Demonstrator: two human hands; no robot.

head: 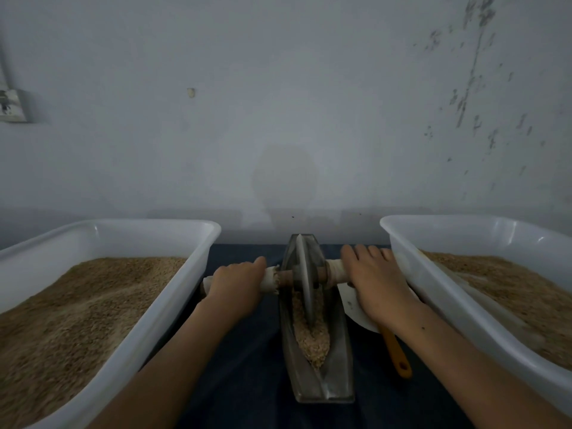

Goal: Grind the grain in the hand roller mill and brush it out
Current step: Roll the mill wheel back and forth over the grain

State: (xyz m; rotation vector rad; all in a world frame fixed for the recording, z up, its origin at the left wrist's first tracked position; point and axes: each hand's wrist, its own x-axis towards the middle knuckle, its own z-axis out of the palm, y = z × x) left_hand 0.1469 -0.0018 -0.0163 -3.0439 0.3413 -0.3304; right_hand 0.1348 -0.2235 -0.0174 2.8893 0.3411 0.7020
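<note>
A long metal trough (pixel 322 360) sits on the dark blue tabletop (pixel 247 366), between two white tubs (pixel 173 292) full of grain (pixel 77 305). A round metal wheel (pixel 305 280) stands up in the trough, with crushed grain (pixel 311 339) lying under and in front of it. The left hand (pixel 236 281) has its fingers wrapped around the wheel's left handle. The right hand (pixel 376 281) lies over the right handle (pixel 335 269), fingers curled down over it. An orange-handled tool (pixel 397 354) lies under the right wrist.
</note>
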